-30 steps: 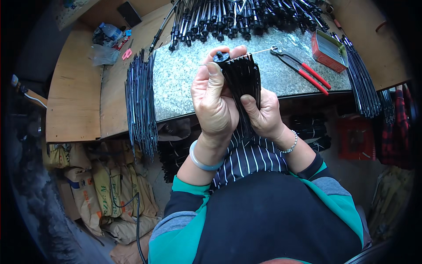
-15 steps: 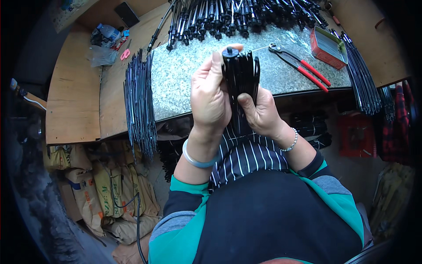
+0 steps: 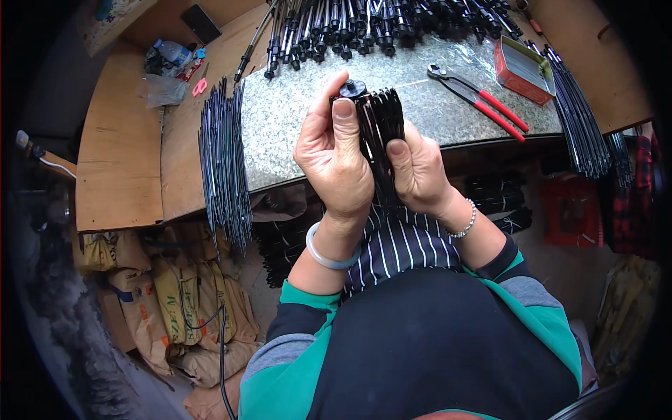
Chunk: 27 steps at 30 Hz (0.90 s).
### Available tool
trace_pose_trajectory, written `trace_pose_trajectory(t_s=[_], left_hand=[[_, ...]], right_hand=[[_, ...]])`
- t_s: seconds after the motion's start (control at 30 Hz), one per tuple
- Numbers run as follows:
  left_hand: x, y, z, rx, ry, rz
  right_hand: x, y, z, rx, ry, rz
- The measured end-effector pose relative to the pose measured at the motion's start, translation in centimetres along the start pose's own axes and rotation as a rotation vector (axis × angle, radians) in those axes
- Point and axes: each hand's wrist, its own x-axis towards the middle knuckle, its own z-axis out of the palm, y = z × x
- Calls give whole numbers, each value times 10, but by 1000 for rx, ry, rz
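Observation:
A bundle of black metal ribs, topped by a small round black cap, stands upright between both hands over the front edge of the granite slab. My left hand wraps its left side, thumb pressed along the ribs just below the cap. On the right side, my right hand grips the bundle lower down, with its thumb lying on the ribs.
A stack of thin dark rods lies at the slab's left edge. Many black assembled rods crowd the far side. Red-handled pliers and a red tin sit right, beside more rods. Sacks lie on the floor.
The bundle has been raised and turned upright, so its round cap now shows at the top. My left thumb has slid up along the ribs.

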Motion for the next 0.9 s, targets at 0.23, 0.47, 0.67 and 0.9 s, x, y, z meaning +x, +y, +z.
trace_pose_trajectory(t_s=[0.23, 0.47, 0.67, 0.9], left_hand=[[0, 0, 0, -8, -56, 0], [7, 7, -1, -48, -251, -132], [4, 7, 0, -83, -154, -91], [1, -2, 0, -118, -115, -14]], right_hand=[[4, 7, -1, -13, 3, -27], [3, 16, -1, -180, 34, -98], [6, -11, -5, -174, 205, -162], [10, -17, -9, -176, 263, -275]])
